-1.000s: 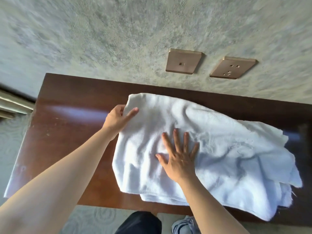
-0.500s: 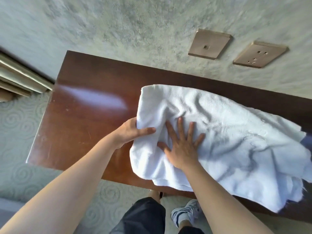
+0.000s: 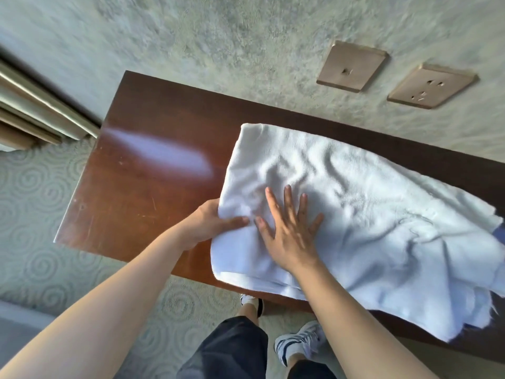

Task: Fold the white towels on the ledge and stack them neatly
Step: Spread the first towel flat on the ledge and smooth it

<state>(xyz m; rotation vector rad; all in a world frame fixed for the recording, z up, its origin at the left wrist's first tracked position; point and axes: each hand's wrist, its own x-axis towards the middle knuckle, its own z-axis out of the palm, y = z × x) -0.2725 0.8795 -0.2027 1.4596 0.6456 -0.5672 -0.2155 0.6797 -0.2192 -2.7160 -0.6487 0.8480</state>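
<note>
A white towel [image 3: 355, 203] lies rumpled on the dark brown wooden ledge [image 3: 153, 160], its long axis running from the upper left near the wall down to the lower right, where its ragged end hangs over the ledge's front edge. The left hand [image 3: 210, 222] pinches the towel's near-left edge, thumb on top and fingers hidden beneath the cloth. The right hand [image 3: 287, 228] lies flat on the towel just beside it, palm down, fingers spread wide and pointing toward the wall.
</note>
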